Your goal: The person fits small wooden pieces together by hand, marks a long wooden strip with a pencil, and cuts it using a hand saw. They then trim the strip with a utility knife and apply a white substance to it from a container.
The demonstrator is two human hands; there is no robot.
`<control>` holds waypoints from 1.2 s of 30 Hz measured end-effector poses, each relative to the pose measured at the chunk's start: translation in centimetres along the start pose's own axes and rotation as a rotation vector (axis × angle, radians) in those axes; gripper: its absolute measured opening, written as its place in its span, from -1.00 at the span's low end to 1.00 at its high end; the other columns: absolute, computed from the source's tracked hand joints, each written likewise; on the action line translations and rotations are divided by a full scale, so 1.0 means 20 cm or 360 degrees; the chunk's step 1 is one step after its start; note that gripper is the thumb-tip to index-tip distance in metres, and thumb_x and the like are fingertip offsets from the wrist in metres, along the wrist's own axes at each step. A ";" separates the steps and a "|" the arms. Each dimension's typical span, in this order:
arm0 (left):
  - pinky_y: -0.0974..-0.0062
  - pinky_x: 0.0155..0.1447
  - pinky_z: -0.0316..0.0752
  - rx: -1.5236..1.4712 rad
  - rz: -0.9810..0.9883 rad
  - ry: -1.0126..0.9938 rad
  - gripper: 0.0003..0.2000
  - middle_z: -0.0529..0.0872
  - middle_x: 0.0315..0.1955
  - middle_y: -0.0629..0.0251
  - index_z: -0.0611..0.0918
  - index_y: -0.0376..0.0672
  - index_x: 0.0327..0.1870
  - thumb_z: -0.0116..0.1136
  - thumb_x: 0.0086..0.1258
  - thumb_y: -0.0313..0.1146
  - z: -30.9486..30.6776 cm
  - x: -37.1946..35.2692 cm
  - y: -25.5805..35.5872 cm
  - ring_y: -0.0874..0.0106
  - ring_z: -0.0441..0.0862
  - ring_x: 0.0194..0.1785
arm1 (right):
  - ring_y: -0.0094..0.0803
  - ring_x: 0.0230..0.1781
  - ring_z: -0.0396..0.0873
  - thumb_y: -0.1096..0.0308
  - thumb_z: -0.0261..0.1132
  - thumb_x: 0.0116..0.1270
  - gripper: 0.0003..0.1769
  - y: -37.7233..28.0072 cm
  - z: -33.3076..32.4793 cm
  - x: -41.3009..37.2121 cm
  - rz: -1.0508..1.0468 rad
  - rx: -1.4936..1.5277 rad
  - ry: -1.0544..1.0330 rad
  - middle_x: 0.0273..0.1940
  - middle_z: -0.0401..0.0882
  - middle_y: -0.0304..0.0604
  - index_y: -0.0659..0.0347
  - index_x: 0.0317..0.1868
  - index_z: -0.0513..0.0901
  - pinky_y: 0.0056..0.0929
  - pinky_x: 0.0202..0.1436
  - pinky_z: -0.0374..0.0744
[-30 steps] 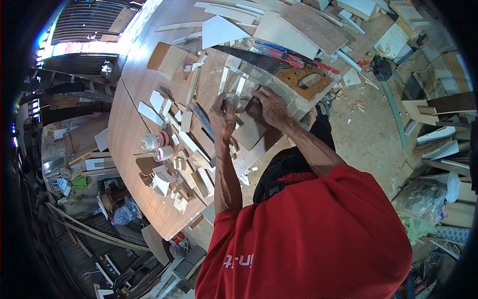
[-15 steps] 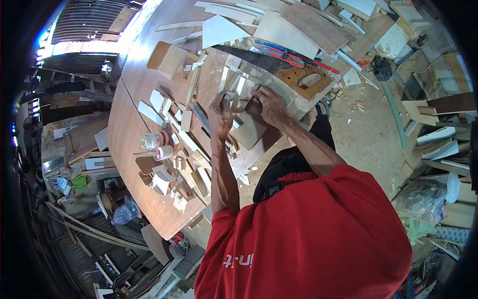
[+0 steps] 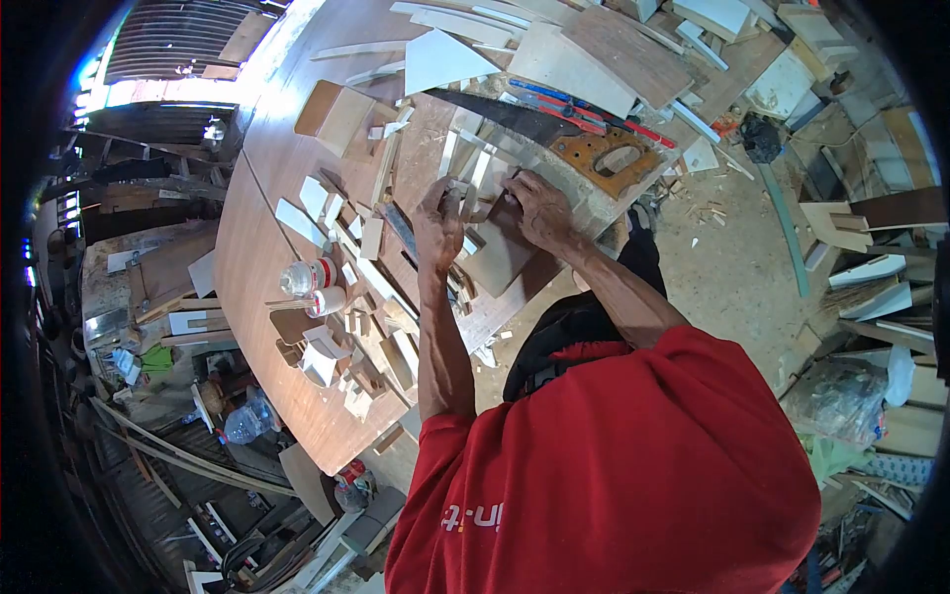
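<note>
My left hand (image 3: 437, 223) is closed, its fingertips pinched by a narrow pale wood strip (image 3: 481, 170); what lies inside the pinch is hidden. To its right, my right hand (image 3: 539, 210) curls its fingers over the far edge of a brown box-like wooden piece (image 3: 497, 261). This piece lies at the table's near edge, between my forearms. A dark metal bar (image 3: 400, 230) rests just left of my left hand. Beyond my right hand lies a handsaw (image 3: 606, 161) with a wooden handle.
Wood offcuts (image 3: 368, 259) crowd the wooden table (image 3: 259, 342) on the left, beside two jars (image 3: 309, 277). Another box-like wooden piece (image 3: 341, 121) stands farther back. Red and blue tools (image 3: 562, 107) lie by the saw blade. Scraps litter the floor (image 3: 727, 257) at right.
Both hands stay in nearly the same place, with only a very slight shift of the fingers. The whole view has drifted a little.
</note>
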State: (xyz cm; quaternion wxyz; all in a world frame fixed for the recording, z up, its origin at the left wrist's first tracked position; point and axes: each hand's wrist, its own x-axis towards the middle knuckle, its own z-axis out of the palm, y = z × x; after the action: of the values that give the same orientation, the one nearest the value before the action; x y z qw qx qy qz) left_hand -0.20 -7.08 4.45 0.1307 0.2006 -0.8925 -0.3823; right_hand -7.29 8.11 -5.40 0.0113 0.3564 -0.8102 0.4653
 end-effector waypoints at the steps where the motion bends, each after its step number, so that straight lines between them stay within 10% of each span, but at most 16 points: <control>1: 0.44 -0.14 0.52 -0.0001 0.0001 0.0001 -0.78 0.70 -0.33 0.10 0.61 -0.28 0.00 0.04 0.38 -0.47 0.01 0.00 -0.05 0.33 0.65 -0.27 | -0.15 -0.03 0.51 0.27 0.37 0.15 -0.58 0.00 0.00 0.00 0.0001 0.0019 0.0001 -0.13 0.47 -0.11 0.21 0.02 0.57 -0.25 -0.03 0.55; 36: 0.34 -0.19 0.54 0.0193 0.0092 0.0362 -0.73 0.71 -0.35 -0.05 0.60 -0.26 0.02 0.00 0.32 -0.52 0.03 0.00 -0.08 0.17 0.71 -0.30 | -0.06 -0.01 0.54 0.59 0.13 0.07 -0.57 0.03 -0.01 0.00 0.0060 0.0171 -0.0064 -0.10 0.55 0.00 0.23 0.01 0.59 -0.22 0.09 0.54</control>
State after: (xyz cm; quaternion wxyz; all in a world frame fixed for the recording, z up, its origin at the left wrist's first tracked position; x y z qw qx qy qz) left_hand -0.07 -7.79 2.93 0.2298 0.2245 -0.8987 -0.2985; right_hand -7.76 8.51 -5.72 -0.0329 0.3506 -0.7905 0.5011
